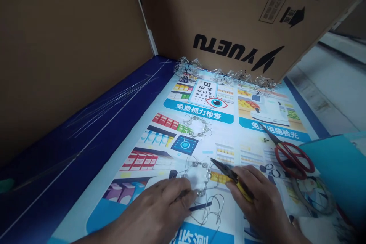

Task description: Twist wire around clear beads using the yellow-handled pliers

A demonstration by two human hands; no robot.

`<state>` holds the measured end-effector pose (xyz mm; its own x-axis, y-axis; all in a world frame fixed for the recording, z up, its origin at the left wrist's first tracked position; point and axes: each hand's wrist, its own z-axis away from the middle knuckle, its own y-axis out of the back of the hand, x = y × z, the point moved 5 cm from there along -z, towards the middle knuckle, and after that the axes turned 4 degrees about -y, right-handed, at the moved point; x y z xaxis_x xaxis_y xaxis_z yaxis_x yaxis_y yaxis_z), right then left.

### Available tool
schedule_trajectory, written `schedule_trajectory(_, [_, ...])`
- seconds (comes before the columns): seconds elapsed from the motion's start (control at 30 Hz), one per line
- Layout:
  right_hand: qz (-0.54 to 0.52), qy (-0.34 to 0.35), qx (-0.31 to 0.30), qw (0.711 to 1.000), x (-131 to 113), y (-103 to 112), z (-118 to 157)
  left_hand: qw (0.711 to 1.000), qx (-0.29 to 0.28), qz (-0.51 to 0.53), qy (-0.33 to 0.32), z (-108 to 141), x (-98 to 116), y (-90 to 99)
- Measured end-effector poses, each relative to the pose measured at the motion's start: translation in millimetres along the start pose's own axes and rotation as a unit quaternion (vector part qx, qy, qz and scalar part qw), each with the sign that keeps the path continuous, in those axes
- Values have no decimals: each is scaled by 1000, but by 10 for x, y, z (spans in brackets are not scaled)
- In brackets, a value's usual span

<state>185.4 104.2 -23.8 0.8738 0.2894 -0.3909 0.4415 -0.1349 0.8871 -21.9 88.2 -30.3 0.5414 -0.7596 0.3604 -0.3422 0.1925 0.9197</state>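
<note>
My left hand (160, 207) is closed, its fingertips pinching a ring of wire strung with clear beads (204, 165). Thin wire loops stick out around that ring. My right hand (259, 198) is wrapped round long-nose pliers (225, 169) with dark jaws and yellow handles. The pliers' tip is close to the ring's upper right side; whether it touches a wire I cannot tell. Loose curved wires (213, 211) lie beside my left fingertips. Farther up, a second beaded wire ring (197, 126) rests on the printed sheet (225, 137).
Red-handled scissors (294, 156) lie at the right, above a roll of tape (313, 196) and beside a turquoise sheet (337, 171). Several wire pieces (228, 77) line the back edge. Cardboard walls (217, 11) stand behind and left. Clear strands (114, 101) lie on the blue surface.
</note>
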Motion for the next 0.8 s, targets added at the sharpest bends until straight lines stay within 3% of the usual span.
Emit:
schedule_trajectory(0.27, [-15, -4, -3, 1000, 6, 9, 1, 996, -26, -86, 23, -45, 6, -11])
schedule_trajectory(0.4, [-11, 6, 3, 1000, 12, 13, 3, 992, 12, -120, 43, -72, 32, 52])
schedule_trajectory(0.57, [7, 43, 18, 999, -29, 31, -10, 993, 102, -45, 35, -31, 32, 173])
schedule_trajectory(0.7, [24, 45, 22, 998, -34, 34, -7, 984, 159, -7, 73, -29, -128, 325])
schedule_trajectory(0.8, [41, 72, 30, 996, -48, 36, 6, 986, 118, 36, 112, -129, -277, 377])
